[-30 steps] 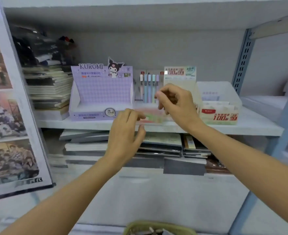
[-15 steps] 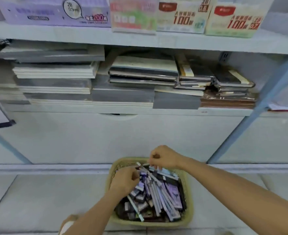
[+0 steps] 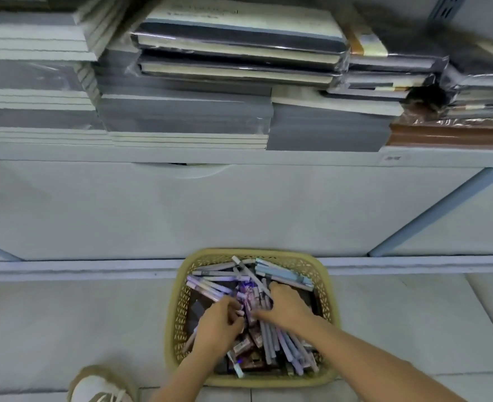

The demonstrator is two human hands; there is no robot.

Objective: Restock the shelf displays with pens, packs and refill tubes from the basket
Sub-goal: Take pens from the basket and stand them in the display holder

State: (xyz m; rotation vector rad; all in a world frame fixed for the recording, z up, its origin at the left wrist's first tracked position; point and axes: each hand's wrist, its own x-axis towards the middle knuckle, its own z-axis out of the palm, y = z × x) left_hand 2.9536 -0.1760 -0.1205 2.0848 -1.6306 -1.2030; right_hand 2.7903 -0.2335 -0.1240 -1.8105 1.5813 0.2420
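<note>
Left hand [image 3: 217, 324] and right hand [image 3: 287, 309] were sunk among pens [image 3: 210, 287] in the basket [image 3: 331, 303] on the floor. Fingers were curled, but no grip could be confirmed. Much stock was judged left to be shelved.

Yellow basket [image 3: 331, 297] (lattice-walled), lilac pens [image 3: 210, 287].
</note>
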